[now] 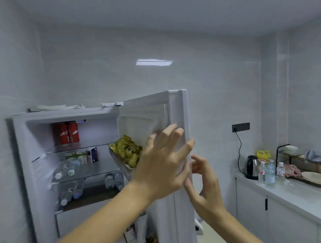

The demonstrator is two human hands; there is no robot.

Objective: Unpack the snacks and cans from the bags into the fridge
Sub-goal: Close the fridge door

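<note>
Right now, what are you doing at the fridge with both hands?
A person stands at the open fridge. The left hand, fingers spread, is at the inner side of the fridge door; the right hand is at the door's outer edge, holding nothing. Two red cans already stand on the top shelf, and a gold snack bag sits in the door rack. Water bottles lie on the lower shelves.

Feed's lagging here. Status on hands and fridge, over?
Both hands open: left hand on fridge door edge, right hand beside it. Red cans top shelf, gold snack bag in door rack.
</note>
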